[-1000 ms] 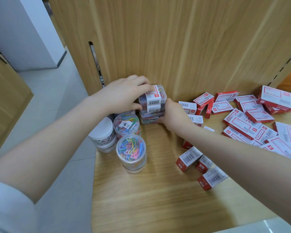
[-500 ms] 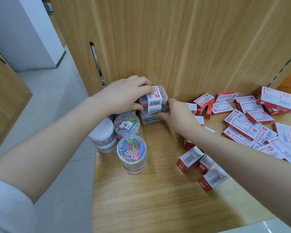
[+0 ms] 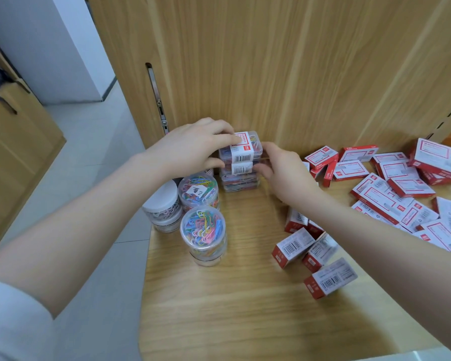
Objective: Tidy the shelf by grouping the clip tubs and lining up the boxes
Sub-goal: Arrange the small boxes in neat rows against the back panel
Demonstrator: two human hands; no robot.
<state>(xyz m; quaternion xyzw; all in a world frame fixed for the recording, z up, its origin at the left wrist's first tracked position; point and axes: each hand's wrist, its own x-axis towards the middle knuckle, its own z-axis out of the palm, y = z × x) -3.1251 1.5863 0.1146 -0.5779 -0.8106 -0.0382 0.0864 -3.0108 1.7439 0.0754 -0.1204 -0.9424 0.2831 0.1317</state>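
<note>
Head view: both hands clasp a stack of clear clip boxes (image 3: pixel 241 162) at the shelf's (image 3: pixel 245 308) back left corner, left hand (image 3: pixel 190 149) curled round the top box, right hand (image 3: pixel 284 170) pinching the stack's right side. Three round clip tubs (image 3: pixel 203 230) stand just left; red staple boxes (image 3: pixel 391 194) lie scattered right.
</note>
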